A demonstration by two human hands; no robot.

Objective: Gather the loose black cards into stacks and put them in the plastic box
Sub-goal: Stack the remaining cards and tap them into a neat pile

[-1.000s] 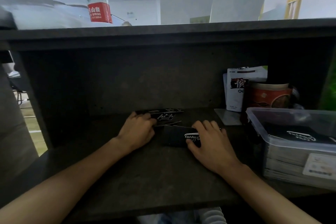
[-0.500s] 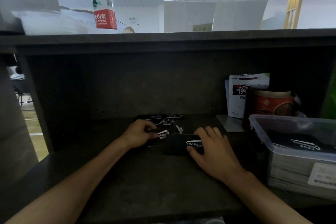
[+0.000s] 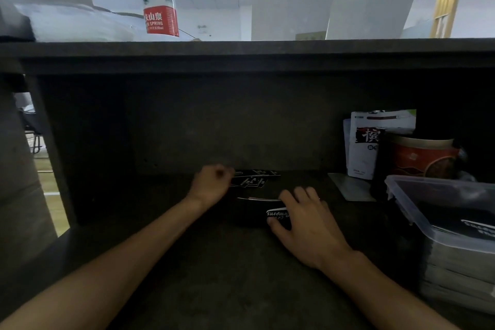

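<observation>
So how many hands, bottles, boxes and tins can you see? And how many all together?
Hands: 2, the left hand and the right hand
Water bottle: 1
Plastic box: 1
Red tin: 1
White pouch: 1
Total: 6

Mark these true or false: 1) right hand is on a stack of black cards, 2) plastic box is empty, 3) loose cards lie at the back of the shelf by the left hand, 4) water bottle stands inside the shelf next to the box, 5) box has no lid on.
1) True: the right hand grips the stack of black cards.
2) False: the plastic box already holds cards.
3) True: loose cards lie by the left hand.
4) False: the water bottle stands on top of the shelf.
5) True.
</observation>
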